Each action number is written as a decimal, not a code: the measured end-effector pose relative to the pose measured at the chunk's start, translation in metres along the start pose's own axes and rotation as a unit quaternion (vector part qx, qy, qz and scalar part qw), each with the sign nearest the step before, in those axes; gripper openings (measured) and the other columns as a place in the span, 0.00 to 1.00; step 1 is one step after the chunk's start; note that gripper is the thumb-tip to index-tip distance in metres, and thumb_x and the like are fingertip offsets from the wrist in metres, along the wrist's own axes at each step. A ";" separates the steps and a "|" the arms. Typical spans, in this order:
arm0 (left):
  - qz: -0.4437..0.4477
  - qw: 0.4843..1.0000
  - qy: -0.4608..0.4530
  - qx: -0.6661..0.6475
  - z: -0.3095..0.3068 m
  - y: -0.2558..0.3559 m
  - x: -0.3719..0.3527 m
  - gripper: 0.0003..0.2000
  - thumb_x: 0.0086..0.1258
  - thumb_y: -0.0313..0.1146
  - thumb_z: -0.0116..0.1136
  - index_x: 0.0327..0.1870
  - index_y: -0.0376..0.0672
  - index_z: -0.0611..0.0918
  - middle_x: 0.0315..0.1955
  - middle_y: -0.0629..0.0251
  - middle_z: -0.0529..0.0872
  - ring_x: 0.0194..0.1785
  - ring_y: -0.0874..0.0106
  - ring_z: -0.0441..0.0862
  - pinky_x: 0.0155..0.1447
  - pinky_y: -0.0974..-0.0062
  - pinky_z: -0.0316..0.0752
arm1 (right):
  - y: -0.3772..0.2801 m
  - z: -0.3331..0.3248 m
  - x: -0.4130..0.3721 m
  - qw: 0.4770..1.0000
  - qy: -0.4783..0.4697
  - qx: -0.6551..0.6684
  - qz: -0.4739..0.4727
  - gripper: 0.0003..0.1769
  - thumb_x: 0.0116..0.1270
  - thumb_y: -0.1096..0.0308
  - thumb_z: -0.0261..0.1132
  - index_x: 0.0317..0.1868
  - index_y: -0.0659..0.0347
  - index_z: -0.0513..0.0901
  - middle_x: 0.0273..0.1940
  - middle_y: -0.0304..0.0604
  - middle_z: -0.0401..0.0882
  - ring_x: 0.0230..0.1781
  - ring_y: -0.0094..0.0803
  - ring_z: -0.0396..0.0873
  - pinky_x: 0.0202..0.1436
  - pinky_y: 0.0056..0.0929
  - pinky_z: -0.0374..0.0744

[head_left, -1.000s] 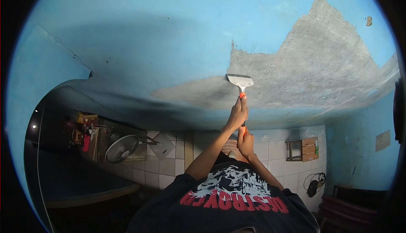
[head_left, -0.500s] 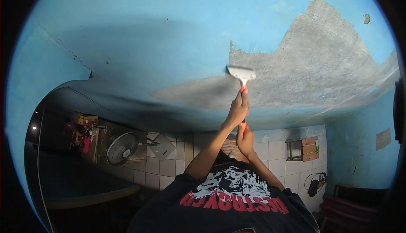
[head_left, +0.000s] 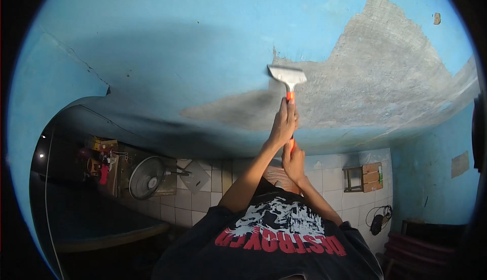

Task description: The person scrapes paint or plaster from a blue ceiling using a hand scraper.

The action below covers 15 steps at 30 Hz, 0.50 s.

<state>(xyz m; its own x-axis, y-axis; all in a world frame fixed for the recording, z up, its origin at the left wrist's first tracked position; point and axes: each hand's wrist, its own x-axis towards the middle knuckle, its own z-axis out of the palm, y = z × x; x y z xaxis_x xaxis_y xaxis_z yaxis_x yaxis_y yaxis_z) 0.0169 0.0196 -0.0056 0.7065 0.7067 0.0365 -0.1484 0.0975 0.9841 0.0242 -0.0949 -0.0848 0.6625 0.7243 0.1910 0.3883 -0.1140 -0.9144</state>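
My left hand (head_left: 283, 123) and right hand (head_left: 293, 164) both clamp the orange-handled, wide metal scraper (head_left: 288, 74).
It's at the left border of the rough grey wall patch (head_left: 375, 77); uneven pressure could dig 1 corner in, or a snag could make it skid. Blade foremost, it points up the patch, long axis running almost straight away from me.

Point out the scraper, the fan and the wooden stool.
Scraper (head_left: 288, 75): head camera view, on its wide metal head.
Fan (head_left: 145, 177): head camera view, on its round grille.
Wooden stool (head_left: 372, 177): head camera view, on its seat.
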 end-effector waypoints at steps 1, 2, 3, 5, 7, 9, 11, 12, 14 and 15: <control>-0.003 1.000 0.001 -0.001 -0.001 0.001 -0.001 0.18 0.86 0.52 0.40 0.46 0.45 0.67 0.24 0.74 0.66 0.20 0.83 0.63 0.23 0.82 0.59 | -0.006 0.000 0.002 0.999 0.029 0.003 -0.043 0.26 0.84 0.57 0.51 0.31 0.71 0.75 0.16 0.51 0.75 0.14 0.44 0.79 0.19 0.42 0.71; -0.002 0.999 -0.015 -0.029 -0.002 0.003 0.001 0.17 0.86 0.52 0.39 0.47 0.45 0.67 0.24 0.75 0.65 0.20 0.84 0.62 0.23 0.82 0.59 | -0.006 0.000 0.004 0.999 0.025 -0.003 -0.034 0.26 0.84 0.57 0.51 0.31 0.70 0.75 0.16 0.52 0.75 0.15 0.45 0.79 0.20 0.43 0.71; 0.001 0.998 -0.032 -0.057 -0.003 0.005 0.003 0.17 0.86 0.52 0.39 0.47 0.45 0.67 0.24 0.75 0.65 0.20 0.84 0.62 0.24 0.82 0.59 | -0.004 0.000 0.003 0.999 0.024 -0.002 -0.037 0.26 0.84 0.57 0.51 0.31 0.70 0.75 0.16 0.52 0.75 0.15 0.45 0.79 0.20 0.43 0.71; -0.010 0.998 -0.030 -0.062 -0.006 -0.024 -0.004 0.17 0.86 0.52 0.39 0.47 0.46 0.67 0.24 0.75 0.64 0.21 0.85 0.61 0.25 0.84 0.59 | 0.008 0.000 -0.010 1.000 -0.017 0.001 0.009 0.20 0.82 0.59 0.54 0.43 0.72 0.77 0.24 0.67 0.77 0.26 0.66 0.79 0.26 0.54 0.72; -0.070 0.989 -0.010 -0.130 -0.011 -0.068 -0.012 0.17 0.86 0.52 0.41 0.46 0.45 0.67 0.24 0.76 0.66 0.19 0.84 0.64 0.23 0.82 0.59 | 0.034 0.005 -0.029 0.998 -0.035 0.004 0.047 0.21 0.82 0.58 0.53 0.43 0.73 0.77 0.25 0.68 0.77 0.27 0.66 0.79 0.27 0.54 0.72; -0.087 0.988 -0.016 -0.130 -0.011 -0.063 -0.017 0.16 0.86 0.51 0.41 0.46 0.46 0.67 0.25 0.76 0.66 0.19 0.85 0.64 0.23 0.83 0.59 | 0.031 0.005 -0.033 0.995 -0.051 0.006 0.086 0.21 0.82 0.58 0.53 0.43 0.73 0.77 0.25 0.68 0.77 0.28 0.67 0.80 0.27 0.54 0.73; -0.056 0.992 -0.038 -0.106 -0.012 -0.050 -0.011 0.17 0.85 0.52 0.42 0.46 0.47 0.67 0.25 0.75 0.66 0.20 0.84 0.63 0.23 0.83 0.59 | 0.021 0.004 -0.027 0.996 -0.038 0.009 0.078 0.22 0.82 0.57 0.53 0.44 0.73 0.77 0.26 0.70 0.77 0.30 0.69 0.80 0.29 0.55 0.73; -0.059 0.992 -0.037 -0.105 -0.013 -0.047 -0.011 0.17 0.85 0.52 0.42 0.46 0.47 0.67 0.25 0.75 0.66 0.20 0.84 0.63 0.23 0.83 0.59 | 0.018 0.003 -0.027 0.996 -0.039 0.010 0.081 0.22 0.82 0.57 0.53 0.44 0.73 0.77 0.26 0.70 0.77 0.30 0.69 0.80 0.29 0.55 0.73; -0.063 0.991 -0.058 -0.103 -0.014 -0.043 -0.009 0.19 0.85 0.55 0.42 0.45 0.47 0.67 0.25 0.75 0.65 0.20 0.84 0.62 0.23 0.83 0.58 | 0.015 -0.001 -0.027 0.993 -0.060 0.011 0.104 0.22 0.83 0.56 0.53 0.45 0.73 0.77 0.28 0.71 0.78 0.33 0.70 0.80 0.30 0.56 0.74; -0.062 0.991 -0.058 -0.103 -0.014 -0.044 -0.009 0.19 0.85 0.55 0.42 0.45 0.47 0.67 0.25 0.75 0.65 0.20 0.84 0.62 0.23 0.83 0.58 | 0.018 0.001 -0.028 0.993 -0.060 0.011 0.103 0.22 0.83 0.56 0.53 0.45 0.73 0.77 0.28 0.71 0.78 0.33 0.70 0.80 0.30 0.56 0.74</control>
<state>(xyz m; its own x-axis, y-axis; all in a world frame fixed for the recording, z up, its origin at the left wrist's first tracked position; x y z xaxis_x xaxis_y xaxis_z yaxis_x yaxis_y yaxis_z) 0.0075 0.0183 -0.0518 0.8011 0.5963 -0.0509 -0.1852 0.3280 0.9264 0.0123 -0.1167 -0.1072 0.6446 0.7633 -0.0427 0.2384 -0.2538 -0.9374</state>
